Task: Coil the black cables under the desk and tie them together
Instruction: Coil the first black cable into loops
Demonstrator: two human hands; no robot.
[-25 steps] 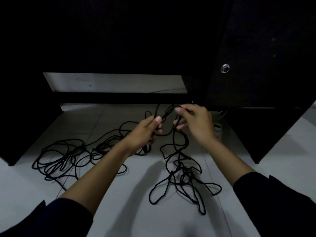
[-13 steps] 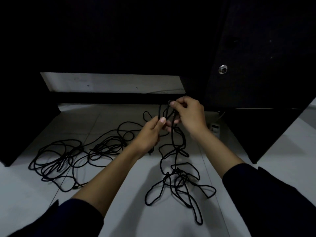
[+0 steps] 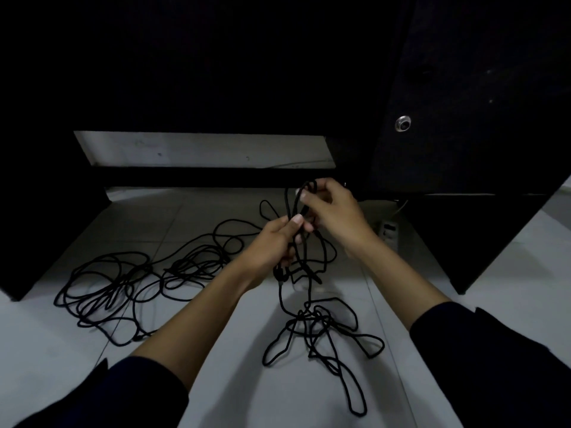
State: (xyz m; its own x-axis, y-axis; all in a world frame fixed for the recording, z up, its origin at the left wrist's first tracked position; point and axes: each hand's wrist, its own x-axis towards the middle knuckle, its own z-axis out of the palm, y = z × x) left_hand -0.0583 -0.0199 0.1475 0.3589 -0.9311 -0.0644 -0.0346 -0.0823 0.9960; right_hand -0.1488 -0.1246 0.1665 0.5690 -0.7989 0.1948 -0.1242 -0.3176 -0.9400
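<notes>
Both hands meet just under the dark worktop (image 3: 463, 88), raised above the tiled floor (image 3: 216, 350). My left hand (image 3: 275, 242) is curled round a few strands of black cable (image 3: 312, 322), thumb on top, with the strands dropping out below the fist. My right hand (image 3: 333, 211) sits just above and beside it, fingers bent and pinching a narrow upright loop of the same cable; the loop's top pokes out past the fingertips. The two hands are touching or nearly so; I cannot tell which.

From the hands the cable hangs down to a loose tangle of loops on the floor between my forearms, one long loop trailing toward me. A second, wider heap of black cable (image 3: 123, 285) lies on the floor to the left, near the dark side panel (image 3: 40, 227), and a strand runs from it toward my left hand.

On the right panel I see a small round metal fitting (image 3: 403, 123). A pale power strip (image 3: 387, 230) lies on the floor beyond my right wrist, partly in shadow. Dark sleeves (image 3: 494, 366) cover both upper forearms.
</notes>
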